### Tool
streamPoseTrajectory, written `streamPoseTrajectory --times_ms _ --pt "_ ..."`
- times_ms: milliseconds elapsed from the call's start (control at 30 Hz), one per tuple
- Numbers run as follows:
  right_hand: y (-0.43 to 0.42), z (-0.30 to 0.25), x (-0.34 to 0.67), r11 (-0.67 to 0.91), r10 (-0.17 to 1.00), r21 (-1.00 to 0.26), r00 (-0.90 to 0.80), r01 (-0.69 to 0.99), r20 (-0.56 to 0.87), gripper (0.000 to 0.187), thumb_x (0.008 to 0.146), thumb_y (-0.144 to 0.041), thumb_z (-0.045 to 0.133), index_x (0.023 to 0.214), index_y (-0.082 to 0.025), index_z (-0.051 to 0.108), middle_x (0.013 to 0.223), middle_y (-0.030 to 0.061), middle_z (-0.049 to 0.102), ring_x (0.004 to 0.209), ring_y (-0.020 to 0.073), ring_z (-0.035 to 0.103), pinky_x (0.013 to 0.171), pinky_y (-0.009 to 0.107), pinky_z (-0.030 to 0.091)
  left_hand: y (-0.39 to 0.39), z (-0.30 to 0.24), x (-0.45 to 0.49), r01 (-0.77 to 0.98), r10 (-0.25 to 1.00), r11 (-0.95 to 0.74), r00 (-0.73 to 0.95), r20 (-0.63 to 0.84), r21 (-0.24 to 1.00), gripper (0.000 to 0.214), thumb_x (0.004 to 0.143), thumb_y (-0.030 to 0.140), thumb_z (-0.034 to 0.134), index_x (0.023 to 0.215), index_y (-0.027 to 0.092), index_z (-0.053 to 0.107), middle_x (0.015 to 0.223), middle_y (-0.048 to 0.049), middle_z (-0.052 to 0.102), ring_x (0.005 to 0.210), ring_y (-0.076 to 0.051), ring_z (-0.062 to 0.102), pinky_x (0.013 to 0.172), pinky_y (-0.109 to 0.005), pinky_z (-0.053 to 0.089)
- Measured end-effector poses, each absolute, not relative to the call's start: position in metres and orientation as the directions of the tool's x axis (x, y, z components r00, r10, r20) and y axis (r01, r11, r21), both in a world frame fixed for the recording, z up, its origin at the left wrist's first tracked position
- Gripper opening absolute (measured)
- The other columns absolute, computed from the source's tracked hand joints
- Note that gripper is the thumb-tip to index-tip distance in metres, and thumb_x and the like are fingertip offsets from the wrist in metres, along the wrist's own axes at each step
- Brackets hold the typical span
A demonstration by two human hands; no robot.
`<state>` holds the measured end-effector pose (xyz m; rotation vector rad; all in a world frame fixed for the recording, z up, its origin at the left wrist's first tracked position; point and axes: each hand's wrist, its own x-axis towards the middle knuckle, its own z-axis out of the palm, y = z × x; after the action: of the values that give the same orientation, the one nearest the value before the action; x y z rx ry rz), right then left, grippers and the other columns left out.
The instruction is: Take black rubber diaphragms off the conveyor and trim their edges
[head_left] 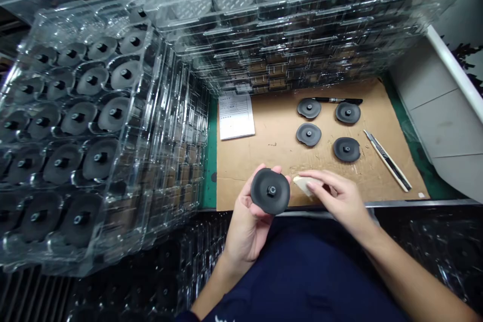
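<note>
Near the cardboard's front edge, my left hand (251,226) holds a round black disc-shaped part (270,191), its short central stem facing up. My right hand (341,201), just to the right of that disc, pinches a small cream-white wedge-shaped pad (304,184) between thumb and fingers. The pad's tip is close to the disc's edge but looks apart from it. Beyond my right hand lie several similar black parts, among them one disc (346,149) at the right and another disc (308,134) at the left.
Clear plastic trays (128,181) full of black discs are stacked at the left; more stacked trays (287,35) stand behind. On the cardboard (271,161) lie a printed paper (236,116), a black pen (337,100) and a utility knife (388,161). A white panel (437,105) bounds the right.
</note>
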<state>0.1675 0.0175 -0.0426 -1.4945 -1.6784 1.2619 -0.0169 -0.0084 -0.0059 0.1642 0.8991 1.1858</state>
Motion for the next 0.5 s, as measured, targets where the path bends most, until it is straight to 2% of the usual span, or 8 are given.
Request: streamPoseTrajectory --times_ms 133,200,267,367,433,500 --pt "0.020 -0.061 0.169 -0.139 0.954 -0.867 -0.170 0.478 -0.247 0.025 0.087 -0.030 0.051 0.102 -0.019 0.068 0.099 0.0048 0.070 0.085 0.0178 0.065 0.071 0.029 0.051 -0.008 -0.007 -0.014 -0.729 0.848 0.427 0.117 -0.517 0.535 0.064 0.055 0.034 0.084 0.114 0.027 0.060 0.121 -0.0058 0.061 0.106 -0.027 0.061 0.087 -0.032 0.050" --pt "0.025 -0.040 0.163 -0.111 0.980 -0.880 -0.099 0.461 -0.175 0.027 0.088 -0.029 0.049 0.109 -0.021 0.064 0.106 0.0047 0.068 0.088 0.0173 0.064 0.072 0.029 0.051 -0.008 -0.007 -0.011 -0.727 0.845 0.436 0.127 -0.519 0.531 0.066 0.055 0.034 0.084 0.115 0.027 0.059 0.121 -0.0061 0.061 0.106 -0.028 0.061 0.087 -0.032 0.050" --pt "0.028 -0.010 0.152 0.021 0.998 -0.893 -0.063 0.451 -0.008 0.027 0.089 -0.027 0.049 0.113 -0.023 0.061 0.110 0.0045 0.065 0.090 0.0172 0.061 0.074 0.030 0.050 -0.009 -0.007 -0.008 -0.718 0.843 0.435 0.114 -0.526 0.543 0.068 0.055 0.033 0.084 0.117 0.026 0.058 0.118 -0.0058 0.062 0.105 -0.026 0.061 0.088 -0.031 0.049" --pt "0.024 0.025 0.133 0.334 0.936 -0.857 -0.241 0.392 0.255 0.026 0.088 -0.017 0.048 0.112 -0.020 0.058 0.103 0.0053 0.065 0.091 0.0178 0.059 0.081 0.033 0.048 -0.010 -0.007 -0.008 -0.699 0.835 0.448 0.103 -0.541 0.557 0.067 0.060 0.031 0.082 0.121 0.025 0.056 0.116 -0.0061 0.063 0.106 -0.024 0.060 0.090 -0.030 0.047" --pt "0.019 0.034 0.125 0.404 0.879 -0.856 -0.396 0.322 0.266 0.027 0.087 -0.012 0.047 0.111 -0.020 0.058 0.096 0.0042 0.066 0.087 0.0159 0.060 0.080 0.031 0.048 -0.011 -0.005 -0.008 -0.709 0.844 0.423 0.081 -0.530 0.564 0.064 0.060 0.028 0.082 0.120 0.026 0.057 0.118 -0.0060 0.062 0.108 -0.025 0.058 0.093 -0.033 0.046" --pt "0.018 0.033 0.124 0.371 0.857 -0.878 -0.475 0.303 0.199 0.025 0.087 -0.012 0.047 0.106 -0.021 0.059 0.093 0.0025 0.066 0.084 0.0139 0.061 0.075 0.026 0.049 -0.013 -0.001 -0.005 -0.728 0.866 0.352 0.016 -0.499 0.588 0.063 0.058 0.022 0.083 0.116 0.027 0.059 0.119 -0.0044 0.062 0.109 -0.025 0.058 0.095 -0.033 0.045"
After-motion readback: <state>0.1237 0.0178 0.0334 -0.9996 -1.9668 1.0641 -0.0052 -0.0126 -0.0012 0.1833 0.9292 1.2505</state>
